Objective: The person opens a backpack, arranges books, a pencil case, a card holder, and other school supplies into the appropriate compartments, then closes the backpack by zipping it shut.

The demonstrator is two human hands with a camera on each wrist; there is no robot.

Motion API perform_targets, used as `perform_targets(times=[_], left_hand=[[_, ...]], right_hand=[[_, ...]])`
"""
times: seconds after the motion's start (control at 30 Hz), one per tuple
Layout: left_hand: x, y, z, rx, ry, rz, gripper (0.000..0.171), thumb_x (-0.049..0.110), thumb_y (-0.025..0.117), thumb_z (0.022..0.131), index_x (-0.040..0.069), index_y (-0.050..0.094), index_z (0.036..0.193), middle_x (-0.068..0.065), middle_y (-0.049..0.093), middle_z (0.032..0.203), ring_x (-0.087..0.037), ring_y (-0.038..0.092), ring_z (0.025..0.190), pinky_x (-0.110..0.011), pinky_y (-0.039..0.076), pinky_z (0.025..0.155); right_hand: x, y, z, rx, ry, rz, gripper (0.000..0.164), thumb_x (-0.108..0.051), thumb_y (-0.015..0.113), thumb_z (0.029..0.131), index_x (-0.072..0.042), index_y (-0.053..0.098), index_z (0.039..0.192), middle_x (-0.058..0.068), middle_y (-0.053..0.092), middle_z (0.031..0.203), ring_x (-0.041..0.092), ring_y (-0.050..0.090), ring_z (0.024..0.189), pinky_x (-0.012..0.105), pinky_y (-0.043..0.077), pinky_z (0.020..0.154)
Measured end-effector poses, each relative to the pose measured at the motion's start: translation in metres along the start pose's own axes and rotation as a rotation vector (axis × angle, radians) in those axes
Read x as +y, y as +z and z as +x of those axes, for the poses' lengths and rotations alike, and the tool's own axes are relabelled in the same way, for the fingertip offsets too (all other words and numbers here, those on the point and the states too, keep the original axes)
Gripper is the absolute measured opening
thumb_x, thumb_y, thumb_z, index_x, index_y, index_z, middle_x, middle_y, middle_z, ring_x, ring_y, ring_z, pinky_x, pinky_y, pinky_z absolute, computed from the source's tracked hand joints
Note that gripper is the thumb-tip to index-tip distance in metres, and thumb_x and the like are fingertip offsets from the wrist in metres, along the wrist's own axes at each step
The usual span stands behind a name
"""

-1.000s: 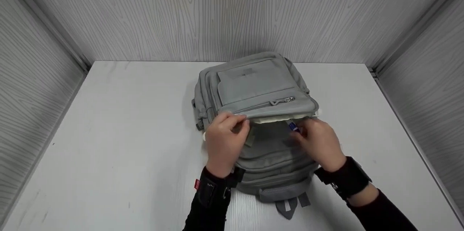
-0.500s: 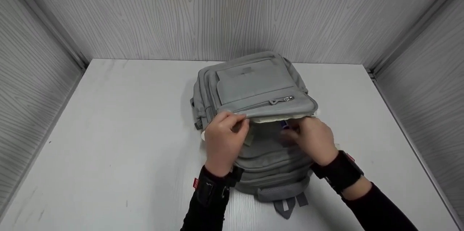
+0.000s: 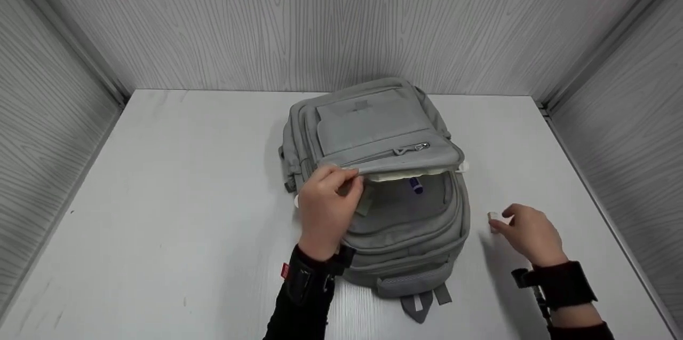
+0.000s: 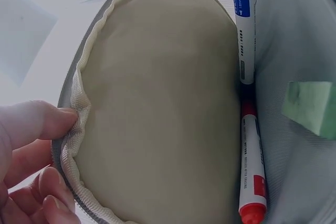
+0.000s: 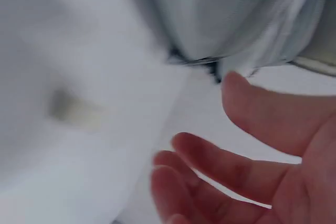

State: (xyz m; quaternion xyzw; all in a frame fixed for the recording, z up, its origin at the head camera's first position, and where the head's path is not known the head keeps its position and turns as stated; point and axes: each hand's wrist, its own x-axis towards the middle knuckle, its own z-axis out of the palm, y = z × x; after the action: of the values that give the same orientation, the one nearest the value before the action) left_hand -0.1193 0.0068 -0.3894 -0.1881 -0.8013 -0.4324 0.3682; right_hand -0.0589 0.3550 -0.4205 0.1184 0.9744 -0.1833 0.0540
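A grey backpack [image 3: 368,126] lies on the white table with its front pocket unzipped. My left hand [image 3: 326,214] pinches the edge of the pocket flap between thumb and fingers, lifting it. Inside the pocket are a blue-capped whiteboard marker [image 4: 245,35] and a red-capped whiteboard marker [image 4: 253,166], end to end along the fold. A pale green block [image 4: 310,106] rests against the pocket's grey wall. To the right of the bag, my right hand [image 3: 533,236] has thumb and fingers spread apart, close by a small whitish block [image 3: 492,216], which is blurred in the right wrist view.
White round bits [image 3: 463,167] stick out at the bag's right side and at its left, beside my left hand. Grey wood-grain panels [image 3: 341,25] stand behind the table and at both sides. A strap end [image 3: 419,308] lies at the near end of the bag.
My right hand has let go of the blue-capped marker inside the pocket and moved right, out to the small whitish block. My left hand keeps its grip on the flap.
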Motion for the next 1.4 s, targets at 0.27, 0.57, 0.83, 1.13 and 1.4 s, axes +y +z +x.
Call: perform_targets(times=[0.27,0.57,0.83,1.13,1.4], left_hand=[[0.0,0.0,0.0,-0.006,0.004,0.021,0.004,0.007,0.076,0.083,0.006,0.078,0.087,-0.006,0.065,0.078,-0.014,0.061,0.066,-0.026,0.05,0.062],[0.001,0.0,-0.001,-0.016,0.011,0.038,0.005,0.01,0.075,0.086,0.007,0.078,0.088,-0.005,0.065,0.08,-0.014,0.06,0.068,-0.024,0.049,0.063],[0.0,0.0,-0.004,-0.021,0.028,0.031,0.006,0.01,0.072,0.089,0.006,0.077,0.092,-0.005,0.063,0.084,-0.014,0.059,0.071,-0.023,0.047,0.067],[0.0,0.0,-0.003,-0.027,0.015,0.022,0.007,0.011,0.073,0.089,0.006,0.077,0.091,-0.005,0.064,0.084,-0.013,0.06,0.071,-0.023,0.048,0.067],[0.001,-0.001,-0.002,-0.024,0.008,0.029,0.006,0.011,0.075,0.087,0.007,0.078,0.09,-0.005,0.065,0.082,-0.013,0.059,0.069,-0.023,0.047,0.065]], right_hand=[[0.029,0.02,0.006,-0.164,0.117,-0.035,0.042,-0.033,0.063,0.094,0.009,0.066,0.093,0.014,0.065,0.077,0.022,0.057,0.066,0.031,0.042,0.054],[0.034,0.022,0.012,-0.158,0.113,-0.017,0.039,-0.032,0.063,0.093,0.007,0.067,0.088,0.011,0.064,0.074,0.021,0.055,0.065,0.031,0.041,0.053],[0.02,0.018,0.022,-0.128,0.09,-0.055,0.024,-0.02,0.058,0.09,-0.001,0.059,0.074,0.006,0.056,0.066,0.018,0.049,0.059,0.029,0.037,0.05],[-0.054,-0.008,-0.003,0.223,-0.135,0.087,0.021,-0.018,0.065,0.091,0.003,0.066,0.088,0.015,0.066,0.074,0.02,0.057,0.062,0.031,0.041,0.055],[-0.103,-0.002,0.018,0.183,-0.266,0.047,0.019,-0.013,0.065,0.088,-0.005,0.059,0.073,0.007,0.057,0.067,0.018,0.049,0.057,0.03,0.037,0.052]])
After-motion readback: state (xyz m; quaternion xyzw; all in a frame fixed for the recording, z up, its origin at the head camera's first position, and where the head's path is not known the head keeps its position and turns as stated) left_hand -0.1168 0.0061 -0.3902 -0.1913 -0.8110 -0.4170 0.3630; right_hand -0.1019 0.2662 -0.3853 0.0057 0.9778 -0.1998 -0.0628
